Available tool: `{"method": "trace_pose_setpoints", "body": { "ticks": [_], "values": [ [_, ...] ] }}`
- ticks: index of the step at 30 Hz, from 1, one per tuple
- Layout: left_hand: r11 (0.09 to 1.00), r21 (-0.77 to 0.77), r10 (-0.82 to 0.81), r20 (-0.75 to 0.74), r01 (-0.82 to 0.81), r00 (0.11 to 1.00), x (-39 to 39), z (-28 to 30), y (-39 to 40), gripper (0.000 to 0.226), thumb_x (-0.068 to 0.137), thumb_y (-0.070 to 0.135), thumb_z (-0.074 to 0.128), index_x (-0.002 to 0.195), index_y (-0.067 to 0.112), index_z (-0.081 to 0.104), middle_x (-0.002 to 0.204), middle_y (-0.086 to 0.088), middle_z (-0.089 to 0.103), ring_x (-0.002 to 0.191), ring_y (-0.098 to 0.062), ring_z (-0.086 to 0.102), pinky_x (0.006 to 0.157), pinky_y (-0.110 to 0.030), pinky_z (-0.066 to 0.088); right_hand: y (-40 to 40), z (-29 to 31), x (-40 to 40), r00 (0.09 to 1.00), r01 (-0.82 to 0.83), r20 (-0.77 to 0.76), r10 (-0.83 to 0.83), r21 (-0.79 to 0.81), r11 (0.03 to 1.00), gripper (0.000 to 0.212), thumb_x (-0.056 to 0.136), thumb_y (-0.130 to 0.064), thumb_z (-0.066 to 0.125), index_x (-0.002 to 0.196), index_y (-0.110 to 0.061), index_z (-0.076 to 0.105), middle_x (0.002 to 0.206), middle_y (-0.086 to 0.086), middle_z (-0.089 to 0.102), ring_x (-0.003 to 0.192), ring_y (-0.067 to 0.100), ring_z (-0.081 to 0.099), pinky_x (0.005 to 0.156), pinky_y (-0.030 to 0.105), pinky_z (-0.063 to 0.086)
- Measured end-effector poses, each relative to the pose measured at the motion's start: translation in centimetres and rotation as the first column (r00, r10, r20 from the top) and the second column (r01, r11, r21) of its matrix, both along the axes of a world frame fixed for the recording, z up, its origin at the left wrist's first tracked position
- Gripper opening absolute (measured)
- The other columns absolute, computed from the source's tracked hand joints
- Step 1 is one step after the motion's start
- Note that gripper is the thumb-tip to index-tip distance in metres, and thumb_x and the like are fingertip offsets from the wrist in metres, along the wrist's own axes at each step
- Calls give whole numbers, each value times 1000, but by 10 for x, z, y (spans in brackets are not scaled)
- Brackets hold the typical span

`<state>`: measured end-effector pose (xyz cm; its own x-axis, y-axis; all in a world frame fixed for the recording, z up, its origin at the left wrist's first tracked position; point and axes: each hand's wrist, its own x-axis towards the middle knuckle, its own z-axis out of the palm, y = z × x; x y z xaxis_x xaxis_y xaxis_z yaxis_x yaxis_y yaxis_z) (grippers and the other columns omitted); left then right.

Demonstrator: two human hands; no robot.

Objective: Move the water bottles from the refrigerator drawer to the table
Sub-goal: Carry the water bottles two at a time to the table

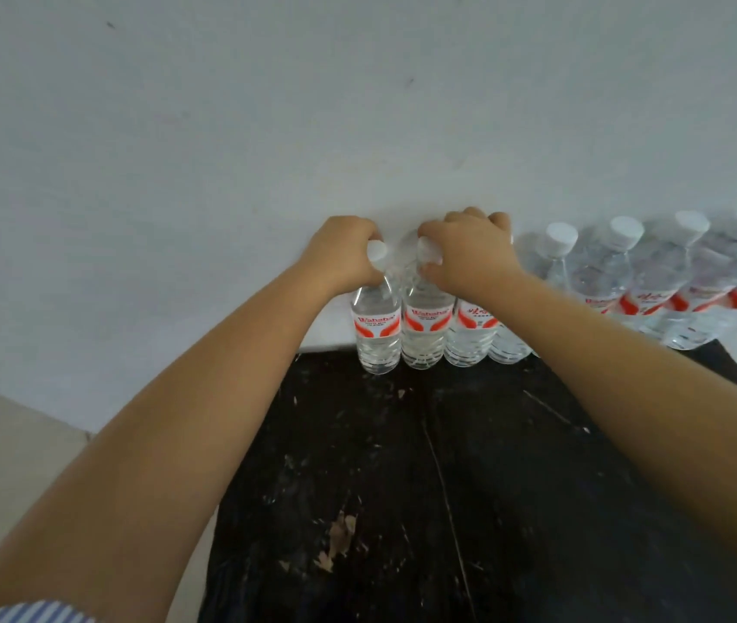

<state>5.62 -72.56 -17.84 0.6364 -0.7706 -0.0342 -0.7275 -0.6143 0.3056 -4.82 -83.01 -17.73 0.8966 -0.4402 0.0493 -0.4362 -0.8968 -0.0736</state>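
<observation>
scuffed black table (515, 510) against a pale wall, water bottles lined along its far edge. left hand (342, 254) is wrapped round the cap of the end bottle (378, 328), right hand (470, 251) clamps its neighbour (425, 326). full ones look heavy, thin plastic, probably slippery, so necks are the sensible hold.

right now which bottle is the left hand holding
The bottle at the far left end of the row: the left hand grips its neck, and no bottle stands further left.

About nine water bottles (376, 326), two hands (344, 254), one table (447, 465).
</observation>
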Motion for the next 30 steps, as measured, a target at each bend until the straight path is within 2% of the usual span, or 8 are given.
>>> {"method": "trace_pose_setpoints", "body": {
  "ticks": [4,6,8,10,15,21,24,30],
  "values": [
    [999,-8,43,-34,-43,998,-10,3,4,37,81,8,66,118,3,60,121,-14,62,113,-30,56,91,-32,43,5,0,-2,996,44,-75,-44,-3,999,41,93,-32,47,132,-20,45,128,8,55,128,28,41,113,49,17],
    [997,-4,71,-62,-71,996,-19,8,10,44,83,4,63,126,3,54,127,-17,58,118,-31,53,94,-31,41,10,5,-6,993,54,-105,-54,5,999,46,92,-36,46,135,-20,40,134,8,52,131,28,39,115,54,12],
    [997,17,81,-66,-80,995,-32,16,16,56,86,4,60,139,5,41,139,-16,48,128,-29,45,103,-31,35,14,14,-14,993,65,-100,-63,10,998,47,92,-37,46,135,-18,40,136,8,50,132,28,40,115,54,15],
    [995,11,95,-45,-95,994,-45,28,25,60,89,2,56,144,7,34,144,-15,42,133,-27,40,108,-31,32,16,29,-29,995,75,-68,-75,-8,997,43,93,-35,46,131,-15,45,134,9,51,130,28,41,113,51,22],
    [979,-97,187,102,-177,977,-87,74,51,50,91,-4,43,139,10,43,142,-10,45,130,-24,44,104,-32,39,24,76,-70,998,64,31,-63,-42,997,37,93,-27,44,125,-12,54,124,10,57,121,27,47,101,39,36],
    [980,-133,181,265,-150,947,-156,119,80,44,90,-3,42,130,12,55,134,-9,52,121,-25,51,96,-32,41,46,124,-130,996,40,80,-39,-8,999,34,92,-23,45,121,-11,57,121,9,60,116,27,52,94,36,41],
    [992,-66,128,346,-112,929,-191,136,92,40,90,-2,44,125,12,58,128,-8,55,116,-25,53,92,-31,42,59,150,-168,988,71,134,-77,44,996,34,92,-22,45,121,-11,58,124,9,60,117,28,53,93,36,43],
    [998,61,-48,514,19,857,-263,168,107,36,91,2,43,124,11,56,123,-9,57,112,-26,55,89,-33,43,91,191,-252,968,149,206,-144,-9,989,34,92,-22,45,122,-12,57,124,8,61,117,27,54,93,36,44]
  ]
}}
